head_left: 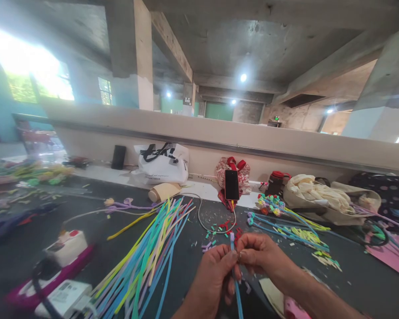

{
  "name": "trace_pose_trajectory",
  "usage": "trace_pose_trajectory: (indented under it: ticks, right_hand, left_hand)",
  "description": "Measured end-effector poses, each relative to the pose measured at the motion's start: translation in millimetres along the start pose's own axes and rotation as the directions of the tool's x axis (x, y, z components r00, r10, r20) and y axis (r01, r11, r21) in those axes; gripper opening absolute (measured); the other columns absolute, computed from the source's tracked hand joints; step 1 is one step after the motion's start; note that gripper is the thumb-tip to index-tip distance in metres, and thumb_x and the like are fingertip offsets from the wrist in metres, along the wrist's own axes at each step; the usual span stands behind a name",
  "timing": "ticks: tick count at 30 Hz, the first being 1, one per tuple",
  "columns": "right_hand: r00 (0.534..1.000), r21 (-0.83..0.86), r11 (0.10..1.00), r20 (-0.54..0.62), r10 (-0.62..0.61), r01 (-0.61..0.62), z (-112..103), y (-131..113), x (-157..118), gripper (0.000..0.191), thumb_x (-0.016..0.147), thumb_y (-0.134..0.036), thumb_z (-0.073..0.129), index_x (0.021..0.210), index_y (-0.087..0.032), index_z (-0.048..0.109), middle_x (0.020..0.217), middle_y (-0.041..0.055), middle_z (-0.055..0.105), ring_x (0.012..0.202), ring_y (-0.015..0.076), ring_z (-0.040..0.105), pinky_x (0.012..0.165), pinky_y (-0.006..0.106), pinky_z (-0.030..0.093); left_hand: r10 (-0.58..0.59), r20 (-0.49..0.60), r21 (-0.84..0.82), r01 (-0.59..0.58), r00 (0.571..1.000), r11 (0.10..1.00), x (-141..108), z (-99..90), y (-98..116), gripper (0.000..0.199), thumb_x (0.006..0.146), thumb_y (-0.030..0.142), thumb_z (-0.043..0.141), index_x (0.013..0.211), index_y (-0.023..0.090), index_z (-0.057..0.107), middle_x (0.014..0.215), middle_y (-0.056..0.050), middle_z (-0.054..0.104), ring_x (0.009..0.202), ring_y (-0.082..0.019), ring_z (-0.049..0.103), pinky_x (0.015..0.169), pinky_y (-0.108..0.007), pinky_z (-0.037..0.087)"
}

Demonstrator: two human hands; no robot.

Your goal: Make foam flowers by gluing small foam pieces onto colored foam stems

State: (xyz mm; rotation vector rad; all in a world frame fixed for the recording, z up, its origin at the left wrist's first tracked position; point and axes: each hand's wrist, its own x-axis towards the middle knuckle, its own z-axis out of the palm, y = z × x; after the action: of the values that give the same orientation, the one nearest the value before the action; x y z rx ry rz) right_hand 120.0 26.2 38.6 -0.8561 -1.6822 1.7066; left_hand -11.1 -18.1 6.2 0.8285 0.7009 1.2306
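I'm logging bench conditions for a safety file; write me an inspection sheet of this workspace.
Surface: dark tabletop, strewn with small cut pieces.
Job's things: blue stem with lilac piece near its top; colored stem bundle, left.
Clutter: phone, white bag, dark bottle.
Hands: left hand grips the blue stem; right hand pinched close beside it, hold unclear.
Cables: pale cable to the phone; dark cord over magenta power strip.
Surroundings: low partition, concrete pillar, lit ceiling lights.
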Motion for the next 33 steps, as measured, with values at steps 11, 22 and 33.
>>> trace_pose_trajectory:
  ticks: [11, 22, 33]
  right_hand:
    - [0.993, 0.039, 0.998, -0.102, 0.054, -0.050, 5.7, -5.0, 1.9, 0.024, 0.059, -0.034, 0.068, 0.061, -0.013, 0.058, 0.044, -0.0046, 0.054, 0.033, 0.0035, 0.040, 0.034, 0.016, 0.018]
    - [0.958, -0.346, 0.935, -0.236, -0.165, 0.076, -1.3, -1.3, 0.1, 0.013, 0.069, -0.027, 0.059, 0.063, -0.017, 0.053, 0.045, -0.0071, 0.048, 0.038, 0.0060, 0.041, 0.037, 0.017, 0.029]
    - [0.910, -0.743, 0.623, -0.049, -0.413, 0.243, 4.0, -9.3, -4.5, 0.006, 0.072, -0.016, 0.055, 0.070, -0.019, 0.060, 0.057, -0.0023, 0.054, 0.052, 0.0104, 0.049, 0.050, 0.020, 0.036]
  left_hand:
    - [-0.036, -0.020, -0.055, 0.035, 0.999, 0.998, -4.7, 3.5, 7.0, 0.032, 0.072, 0.042, 0.052, 0.056, 0.016, 0.047, 0.031, 0.009, 0.039, 0.024, 0.000, 0.023, 0.028, -0.013, 0.017]
    - [-0.132, 0.054, -0.172, 0.140, 0.990, 0.975, 0.7, -3.0, 7.3, 0.033, 0.066, 0.044, 0.057, 0.053, 0.016, 0.048, 0.029, 0.009, 0.036, 0.024, -0.001, 0.024, 0.029, -0.014, 0.020]
    - [-0.131, 0.098, -0.178, 0.147, 0.987, 0.973, 1.5, -4.4, 2.7, 0.032, 0.066, 0.042, 0.059, 0.051, 0.015, 0.050, 0.028, 0.008, 0.037, 0.023, -0.001, 0.027, 0.026, -0.012, 0.021]
